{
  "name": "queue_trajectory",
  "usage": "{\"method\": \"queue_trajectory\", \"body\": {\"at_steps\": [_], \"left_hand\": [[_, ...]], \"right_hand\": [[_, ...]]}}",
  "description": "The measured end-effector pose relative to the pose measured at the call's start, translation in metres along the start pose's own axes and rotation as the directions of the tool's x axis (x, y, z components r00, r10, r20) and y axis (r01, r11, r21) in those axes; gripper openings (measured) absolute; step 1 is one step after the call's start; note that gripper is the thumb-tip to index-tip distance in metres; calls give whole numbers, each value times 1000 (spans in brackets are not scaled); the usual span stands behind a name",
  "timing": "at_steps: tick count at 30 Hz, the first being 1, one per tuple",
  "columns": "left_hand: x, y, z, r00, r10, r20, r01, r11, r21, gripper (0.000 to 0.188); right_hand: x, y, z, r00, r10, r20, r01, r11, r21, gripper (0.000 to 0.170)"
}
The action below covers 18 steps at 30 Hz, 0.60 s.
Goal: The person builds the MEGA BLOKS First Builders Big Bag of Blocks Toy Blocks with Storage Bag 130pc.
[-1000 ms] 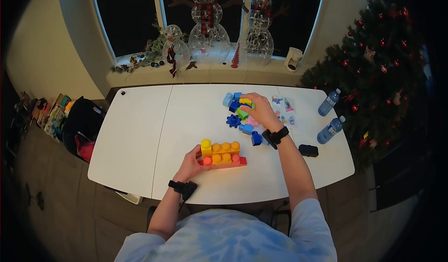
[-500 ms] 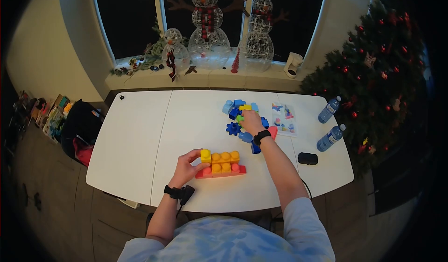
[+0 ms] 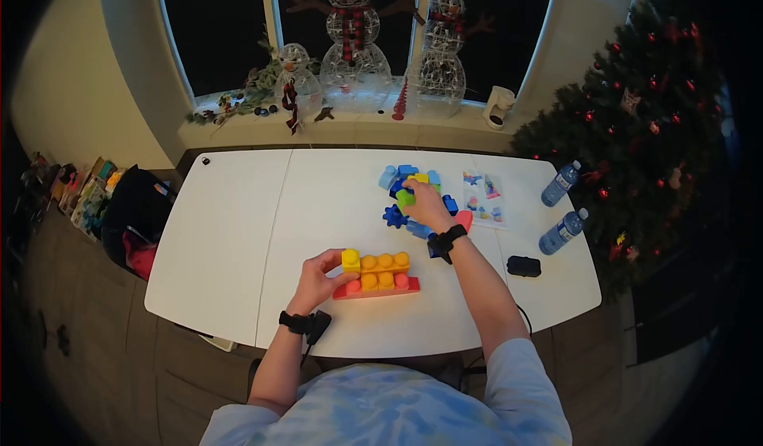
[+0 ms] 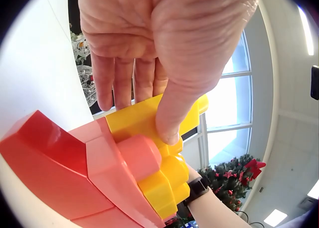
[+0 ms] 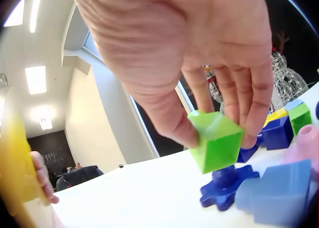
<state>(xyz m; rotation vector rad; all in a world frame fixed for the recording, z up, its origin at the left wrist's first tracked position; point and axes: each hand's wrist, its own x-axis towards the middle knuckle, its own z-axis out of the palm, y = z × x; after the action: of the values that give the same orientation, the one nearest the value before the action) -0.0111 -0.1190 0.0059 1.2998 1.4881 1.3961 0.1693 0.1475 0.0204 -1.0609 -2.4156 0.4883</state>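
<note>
The left hand [image 3: 315, 282] grips the left end of a block build, its thumb on a yellow block [image 4: 142, 119] in the left wrist view. That build has a red and pink base [image 3: 385, 291], a row of orange-yellow blocks [image 3: 385, 263] and a brighter yellow block [image 3: 350, 260] at its left end. Between thumb and fingers the right hand [image 3: 429, 208] pinches a green block [image 5: 217, 140], above a dark blue gear-shaped piece [image 5: 227, 186]. Around it lie a light blue block [image 5: 279, 190], a pink piece [image 5: 305, 145] and dark blue blocks [image 5: 277, 133].
A picture sheet [image 3: 484, 197] lies right of the loose blocks. Two water bottles [image 3: 561, 184] and a black case [image 3: 524, 266] are on the right side of the white table [image 3: 214, 247]. A small dark object [image 3: 206, 161] sits at the far left corner.
The right hand has drawn back from the far side of the pile and now has the green block in its pinch, shifted slightly left. The left hand still grips the build.
</note>
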Motion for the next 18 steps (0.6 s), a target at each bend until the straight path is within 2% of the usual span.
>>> {"method": "queue_trajectory", "body": {"at_steps": [1,2,4,5,9,11,12,14,16,18], "left_hand": [[1,-1,0,1000,7,4,-7,1000,0,44],[1,0,0,1000,11,11,-11,1000,-2,44],[0,2,1,1000,0,-10,0,1000,-1,43],[0,1,1,1000,2,-6,-2,1000,-4,43],[0,-2,0,1000,-9,3,9,1000,-1,43],[-1,-4,-2,1000,-8,1,8,1000,7,43],[-1,-5,-1,1000,-8,5,8,1000,-1,43],[-1,-5,-1,1000,5,-2,-5,1000,-7,43],[-2,-3,-1,1000,-13,-15,13,1000,8,43],[0,-3,-2,1000,5,-24,-4,1000,16,43]], "right_hand": [[-7,-6,-6,994,-38,99,28,994,106,44],[-15,-13,-12,995,-33,95,24,995,102,44],[-29,-23,-18,913,-65,402,66,998,12,47],[-30,-17,-12,908,-66,413,70,998,5,48],[-10,-4,-15,944,-1,331,-2,1000,8,42],[10,7,-13,993,-17,116,19,1000,-11,33],[19,13,-7,994,-25,111,26,1000,-12,33],[45,39,14,1000,4,-12,-7,971,-240,32],[56,52,29,1000,12,-11,-14,952,-307,29],[58,52,35,999,51,4,-45,911,-409,16]]}}
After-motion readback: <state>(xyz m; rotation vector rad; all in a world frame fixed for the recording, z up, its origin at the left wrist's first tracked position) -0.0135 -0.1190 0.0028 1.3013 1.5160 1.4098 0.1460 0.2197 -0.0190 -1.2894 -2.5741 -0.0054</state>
